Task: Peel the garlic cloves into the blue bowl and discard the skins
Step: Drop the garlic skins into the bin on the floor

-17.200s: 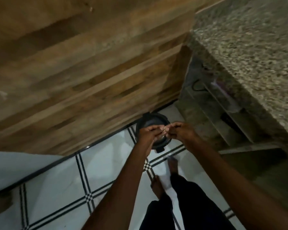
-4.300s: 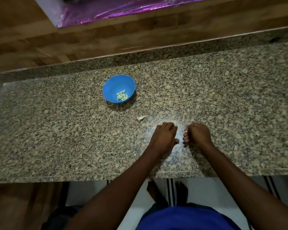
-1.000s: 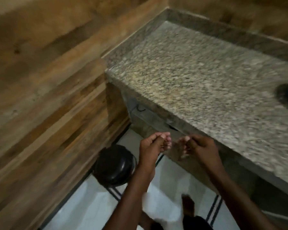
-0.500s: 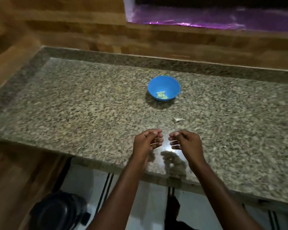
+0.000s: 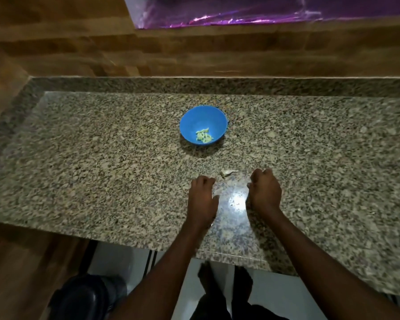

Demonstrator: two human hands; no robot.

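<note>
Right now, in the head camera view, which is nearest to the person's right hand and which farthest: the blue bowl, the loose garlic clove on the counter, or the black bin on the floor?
From the right hand:
1. Garlic clove, on the counter just left of the knuckles.
2. Blue bowl, farther back on the granite counter.
3. Black bin, down on the floor at lower left.

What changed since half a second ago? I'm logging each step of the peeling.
Both hands came forward and down toward the counter: the left hand and right hand now flank the unpeeled clove, fingers curled, holding nothing visible. The blue bowl with peeled garlic and the loose clove stayed put.
</note>
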